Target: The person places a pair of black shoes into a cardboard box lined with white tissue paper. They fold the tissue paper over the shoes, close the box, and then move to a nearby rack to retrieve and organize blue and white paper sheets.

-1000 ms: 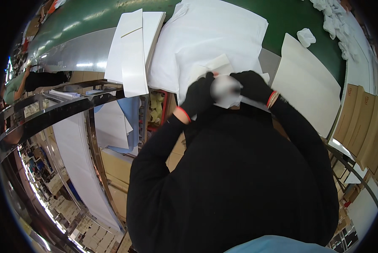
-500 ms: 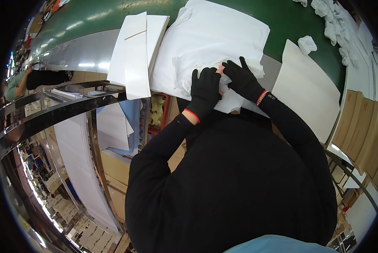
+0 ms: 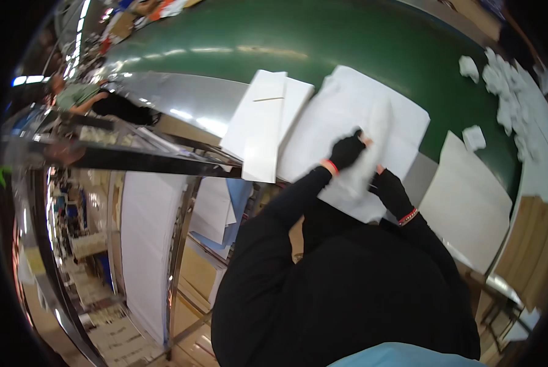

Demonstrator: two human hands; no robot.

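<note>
My left hand (image 3: 347,151) lies flat on the white sheet (image 3: 371,122) at centre frame, fingers closed on nothing. My right hand (image 3: 390,191) sits at its lower edge; grip cannot be told. Judged: sheet laid on the green belt (image 3: 225,49), smoothing partly done; white folded cards (image 3: 261,122) lie untouched at left.

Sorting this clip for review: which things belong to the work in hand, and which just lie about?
In hand:
left hand
right hand
large white sheet

Lying about:
folded white flat cartons
white board
crumpled white scraps
</note>
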